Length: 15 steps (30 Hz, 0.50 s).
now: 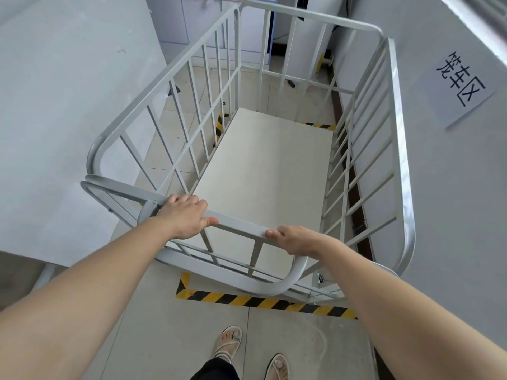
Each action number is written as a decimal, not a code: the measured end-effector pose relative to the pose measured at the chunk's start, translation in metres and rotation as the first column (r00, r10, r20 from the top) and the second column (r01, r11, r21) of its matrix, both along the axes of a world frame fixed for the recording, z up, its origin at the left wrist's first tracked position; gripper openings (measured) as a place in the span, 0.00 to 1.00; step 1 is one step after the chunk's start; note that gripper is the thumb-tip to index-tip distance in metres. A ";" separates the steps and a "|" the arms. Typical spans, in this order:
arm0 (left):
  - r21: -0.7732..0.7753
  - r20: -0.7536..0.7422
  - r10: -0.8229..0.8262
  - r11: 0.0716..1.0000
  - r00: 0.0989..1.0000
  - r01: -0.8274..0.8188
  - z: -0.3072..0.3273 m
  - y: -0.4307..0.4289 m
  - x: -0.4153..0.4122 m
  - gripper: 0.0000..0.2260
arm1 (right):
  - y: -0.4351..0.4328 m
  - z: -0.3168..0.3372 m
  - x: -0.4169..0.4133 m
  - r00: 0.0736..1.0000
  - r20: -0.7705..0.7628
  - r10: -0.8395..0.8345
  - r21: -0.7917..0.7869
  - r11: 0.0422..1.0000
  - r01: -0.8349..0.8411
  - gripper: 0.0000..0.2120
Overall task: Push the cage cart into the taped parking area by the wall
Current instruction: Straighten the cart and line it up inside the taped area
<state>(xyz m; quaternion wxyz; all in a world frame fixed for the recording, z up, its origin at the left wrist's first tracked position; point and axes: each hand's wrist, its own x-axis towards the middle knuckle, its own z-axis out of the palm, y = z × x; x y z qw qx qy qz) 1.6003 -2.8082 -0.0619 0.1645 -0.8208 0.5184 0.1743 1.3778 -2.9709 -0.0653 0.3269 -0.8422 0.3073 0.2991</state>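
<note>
The grey metal cage cart (310, 15) with barred sides and a pale, empty floor panel stands lengthwise along the right wall. My left hand (186, 215) and my right hand (296, 239) both grip its near top rail, thumbs over the bar. Yellow-and-black tape (263, 301) marks the parking area on the floor. The near strip lies just in front of the cart's near end. More tape (219, 127) shows through the left bars, and a far strip (321, 125) shows beyond the floor panel. The cart sits inside these strips.
A paper sign (463, 83) hangs on the right wall (452, 187), close beside the cart. A pale wall or panel (68, 105) stands to the left. Cabinets (181, 23) and a doorway are at the far end. My sandalled feet (252, 355) stand behind the tape.
</note>
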 end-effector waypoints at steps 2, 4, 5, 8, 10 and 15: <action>0.003 -0.013 0.005 1.000 1.000 -0.005 0.000 -0.001 0.002 0.29 | -0.001 0.003 0.001 1.000 -0.006 -0.001 0.001 1.000 0.001 0.26; 0.004 -0.014 0.006 1.000 1.000 -0.006 0.000 -0.002 0.002 0.30 | -0.001 0.004 0.001 1.000 0.001 -0.007 -0.017 1.000 0.007 0.27; -0.001 -0.014 0.008 1.000 1.000 -0.008 -0.001 -0.002 0.002 0.30 | 0.001 0.004 0.000 1.000 0.006 -0.013 -0.034 0.999 0.013 0.27; -0.026 0.000 0.011 1.000 1.000 -0.011 -0.002 0.002 0.002 0.31 | 0.009 0.003 -0.002 0.999 0.017 -0.040 -0.106 0.993 0.041 0.27; -0.067 0.017 0.018 0.998 1.000 -0.017 -0.003 0.004 -0.001 0.31 | 0.016 0.003 -0.004 0.998 0.037 -0.058 -0.172 0.983 0.064 0.26; -0.255 0.015 0.015 0.967 1.000 -0.011 -0.007 0.019 -0.009 0.27 | 0.037 0.009 -0.006 0.969 0.238 0.057 -0.402 0.915 0.045 0.18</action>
